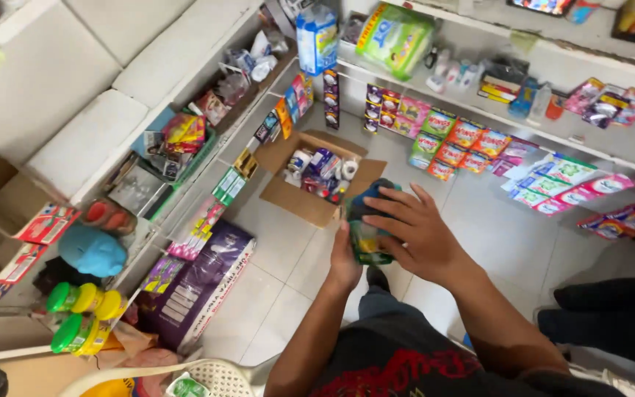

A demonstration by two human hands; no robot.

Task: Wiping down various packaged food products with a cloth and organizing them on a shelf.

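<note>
Both my hands hold one small green and dark blue packet in front of me, above the tiled floor. My left hand grips it from below and behind, mostly hidden by the packet. My right hand lies over its right side with the fingers spread across the top. Just beyond the packet stands an open cardboard box on the floor, filled with small packaged goods.
White shelves on the left carry boxes, bottles with green caps and a blue figure. Strips of sachets hang from the far shelf. A large purple bag leans at the left shelf foot. A white plastic chair is near.
</note>
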